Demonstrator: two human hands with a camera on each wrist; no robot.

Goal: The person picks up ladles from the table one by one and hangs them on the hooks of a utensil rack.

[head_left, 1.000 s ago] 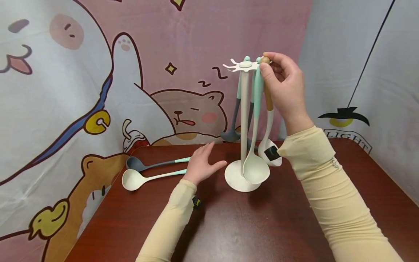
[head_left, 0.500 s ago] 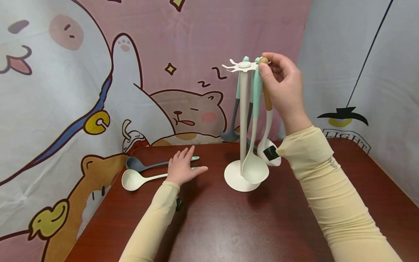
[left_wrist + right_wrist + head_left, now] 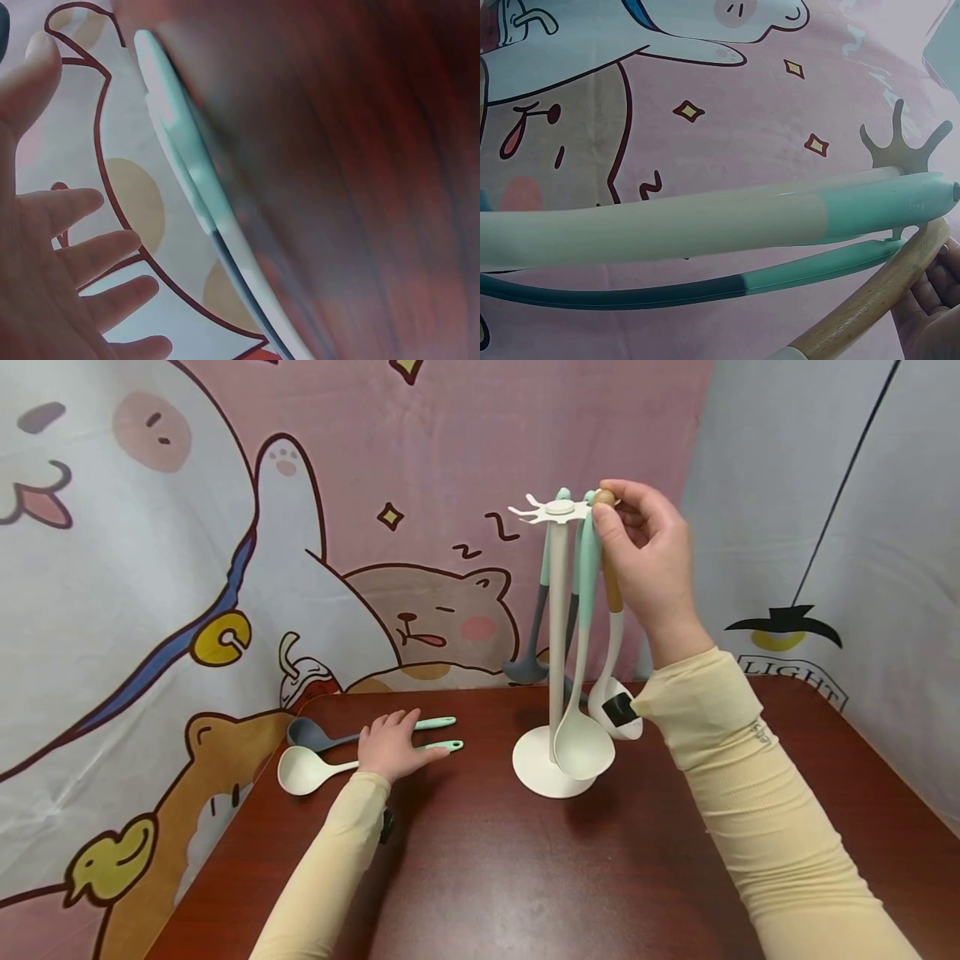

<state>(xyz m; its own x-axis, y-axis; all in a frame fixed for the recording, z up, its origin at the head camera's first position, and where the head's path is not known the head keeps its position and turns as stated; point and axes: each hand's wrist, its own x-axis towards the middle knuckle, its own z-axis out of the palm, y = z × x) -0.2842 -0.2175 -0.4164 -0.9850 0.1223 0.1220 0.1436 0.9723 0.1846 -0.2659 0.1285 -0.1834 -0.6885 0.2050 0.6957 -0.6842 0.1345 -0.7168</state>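
My right hand [image 3: 652,552] pinches the top of a wooden-handled white ladle [image 3: 614,589] at the utensil rack [image 3: 557,635]; a black wrist camera partly covers its bowl. Beside it hangs a white ladle with a mint handle [image 3: 585,747]. Two dark grey utensils with mint handles [image 3: 527,670] hang behind the post. Over the table at left, my left hand [image 3: 390,746] has its fingers spread above a dark grey ladle [image 3: 306,735] and a white ladle [image 3: 302,772], both lying flat. In the left wrist view, the fingers look apart from the mint handles [image 3: 187,157].
Bare hooks [image 3: 531,510] stick out on the rack's left side. The rack's round white base [image 3: 536,768] stands on the reddish-brown table [image 3: 480,877]. A cartoon-printed cloth [image 3: 435,460] hangs right behind the table.
My left hand has moved left, away from the rack, over the two lying ladles, and their mint handle ends now show. The right hand keeps its pinch in the same place.
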